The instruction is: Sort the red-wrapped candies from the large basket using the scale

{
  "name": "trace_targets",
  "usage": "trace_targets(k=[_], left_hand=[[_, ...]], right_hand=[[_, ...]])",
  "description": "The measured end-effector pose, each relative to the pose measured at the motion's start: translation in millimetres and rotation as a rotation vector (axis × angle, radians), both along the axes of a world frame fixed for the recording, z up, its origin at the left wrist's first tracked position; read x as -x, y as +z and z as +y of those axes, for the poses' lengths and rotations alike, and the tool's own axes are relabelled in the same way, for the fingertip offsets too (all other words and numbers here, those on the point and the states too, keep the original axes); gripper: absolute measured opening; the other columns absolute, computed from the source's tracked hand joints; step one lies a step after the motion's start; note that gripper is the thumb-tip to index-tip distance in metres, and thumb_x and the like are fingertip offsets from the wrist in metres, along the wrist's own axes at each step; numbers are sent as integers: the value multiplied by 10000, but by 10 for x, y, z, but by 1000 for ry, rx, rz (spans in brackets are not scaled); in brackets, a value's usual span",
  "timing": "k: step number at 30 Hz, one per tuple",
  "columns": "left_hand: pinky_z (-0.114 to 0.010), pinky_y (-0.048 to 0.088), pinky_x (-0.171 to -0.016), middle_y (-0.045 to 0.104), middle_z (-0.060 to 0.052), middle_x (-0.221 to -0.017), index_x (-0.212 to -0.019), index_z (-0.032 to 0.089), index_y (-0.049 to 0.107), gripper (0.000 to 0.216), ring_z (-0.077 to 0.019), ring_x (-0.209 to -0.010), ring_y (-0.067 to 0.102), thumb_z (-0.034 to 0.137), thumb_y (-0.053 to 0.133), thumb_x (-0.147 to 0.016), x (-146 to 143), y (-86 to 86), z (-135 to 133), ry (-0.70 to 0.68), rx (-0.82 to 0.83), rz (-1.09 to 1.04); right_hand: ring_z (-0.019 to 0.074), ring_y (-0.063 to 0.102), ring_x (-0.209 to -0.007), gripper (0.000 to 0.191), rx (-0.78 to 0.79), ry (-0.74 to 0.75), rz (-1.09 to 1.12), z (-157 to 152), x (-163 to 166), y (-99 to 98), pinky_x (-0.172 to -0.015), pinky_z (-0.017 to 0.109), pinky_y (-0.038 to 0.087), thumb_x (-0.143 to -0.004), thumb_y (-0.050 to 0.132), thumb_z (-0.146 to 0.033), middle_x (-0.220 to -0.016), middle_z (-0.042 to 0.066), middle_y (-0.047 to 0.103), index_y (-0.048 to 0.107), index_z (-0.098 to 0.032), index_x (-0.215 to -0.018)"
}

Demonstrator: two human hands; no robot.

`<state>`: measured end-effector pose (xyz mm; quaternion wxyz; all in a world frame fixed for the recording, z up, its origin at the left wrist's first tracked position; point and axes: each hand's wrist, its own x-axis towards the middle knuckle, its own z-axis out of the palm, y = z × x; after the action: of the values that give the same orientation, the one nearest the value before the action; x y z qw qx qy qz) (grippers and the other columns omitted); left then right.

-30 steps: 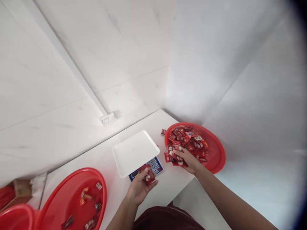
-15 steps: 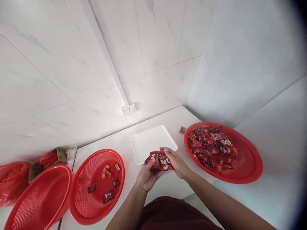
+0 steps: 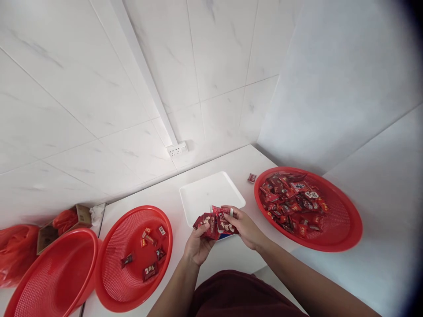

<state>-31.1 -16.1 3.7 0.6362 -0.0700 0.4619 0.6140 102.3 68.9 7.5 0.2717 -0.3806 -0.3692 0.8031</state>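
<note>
Far to the left of our hands we see a crumpled red plastic bag (image 3: 16,253) and a small brown cardboard box (image 3: 49,231), and beside them an empty round red mesh basket (image 3: 49,275). Next to it, still left of the grip, stands a second round red mesh basket (image 3: 114,268) with a few small red wrapped candies (image 3: 150,270) lying in it.

Our left hand (image 3: 197,244) is closed on a small bunch of red candy packets (image 3: 216,221), thumb on top and the other fingers under them. Our right hand (image 3: 243,226) touches the same bunch from the right side, and its fingers pinch the packets too. The bunch is in the air between both hands, just in front of a white rectangular scale tray (image 3: 211,193), which lies directly behind the grip.

To the right of the grip, a single red candy (image 3: 251,178) lies on the white table (image 3: 231,163). Further right is a wide round red mesh basket (image 3: 340,229) with a heap of red wrapped candies (image 3: 291,200).
</note>
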Motion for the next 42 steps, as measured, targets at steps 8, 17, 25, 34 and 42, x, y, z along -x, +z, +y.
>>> trace_targets(k=[8, 17, 25, 34, 42], left_hand=[[-241, 535, -636, 697, -91, -803, -854, 102, 631, 133, -152, -714, 661, 78, 618, -723, 13, -15, -9, 100, 78, -18], [-238, 552, -628, 704, -72, -793, -826, 119, 631, 98, -139, -705, 667, 69, 579, -760, 179, -69, -164, 176, 111, -20], [-254, 552, -677, 703, -43, -755, -817, 159, 633, 127, -148, -718, 674, 60, 583, -754, 319, -82, -331, 256, 138, 0], [-252, 554, -664, 696, -28, -725, -770, 159, 609, 126, -123, -663, 662, 40, 564, -764, 394, -116, -448, 300, 175, -3], [-255, 514, -638, 697, -63, -774, -855, 139, 639, 236, -148, -686, 644, 118, 716, -633, 261, -287, -664, -3, 79, 152]], right_hand=[[155, 650, -727, 287, 130, -181, -58, 35, 50, -182, -645, 297, 547, -681, 692, -364, -834, 1, 695, 574, -233, -908], [151, 668, -724, 359, 208, -202, 38, 363, 238, -561, -686, 266, 559, -606, 757, -228, -826, 26, 699, 582, -193, -917], [119, 649, -637, 502, 258, -208, -103, 496, 121, -759, -616, 219, 561, -600, 723, -101, -691, -15, 646, 540, -190, -1059], [120, 578, -641, 272, -148, -4, -344, 165, 185, -739, -496, 215, 483, -638, 703, -250, -809, 13, 639, 642, -204, -899], [114, 608, -644, 430, -37, 541, -67, -460, 193, -481, -604, 255, 504, -672, 677, -469, -762, 24, 657, 626, -158, -964]])
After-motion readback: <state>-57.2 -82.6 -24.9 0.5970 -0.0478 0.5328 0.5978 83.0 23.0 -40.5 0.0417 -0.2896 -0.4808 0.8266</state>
